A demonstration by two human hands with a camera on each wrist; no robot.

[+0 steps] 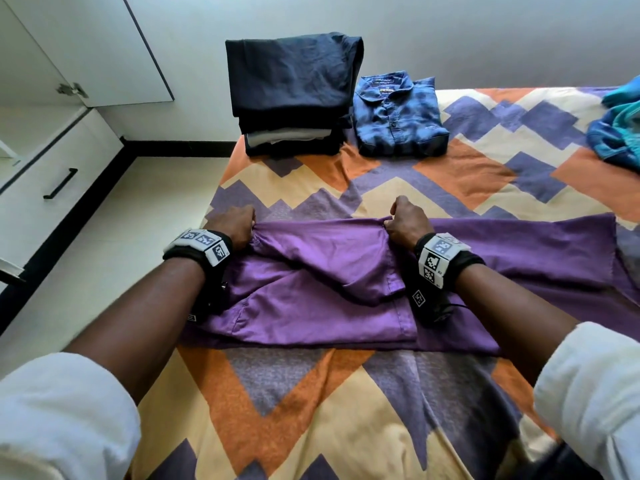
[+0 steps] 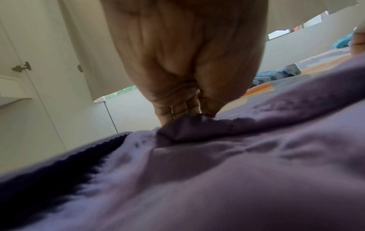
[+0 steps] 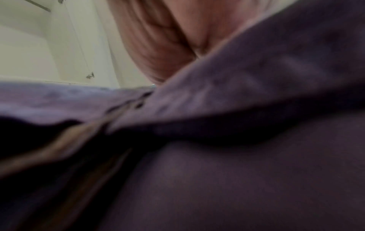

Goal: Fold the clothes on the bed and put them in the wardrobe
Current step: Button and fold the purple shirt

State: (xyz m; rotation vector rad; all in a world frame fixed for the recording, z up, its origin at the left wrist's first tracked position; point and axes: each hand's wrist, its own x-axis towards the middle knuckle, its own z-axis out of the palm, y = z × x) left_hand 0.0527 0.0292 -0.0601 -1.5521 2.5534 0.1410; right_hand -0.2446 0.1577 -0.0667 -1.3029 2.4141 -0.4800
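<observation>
A purple garment (image 1: 322, 271) is spread on the bed (image 1: 311, 410), its far edge pinched by the left hand (image 1: 235, 225) and the right hand (image 1: 405, 220). Folding is under way; next, that edge is probably to be drawn over evenly.

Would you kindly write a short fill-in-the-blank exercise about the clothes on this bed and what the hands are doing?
1. Both the left hand and the right hand grip the far edge of the ____ garment.
2. The folded blue shirt lies to the ____ of the dark stack in the head view.
3. An unfolded ____ garment lies at the bed's right edge.

Missing words: purple; right; teal
</observation>
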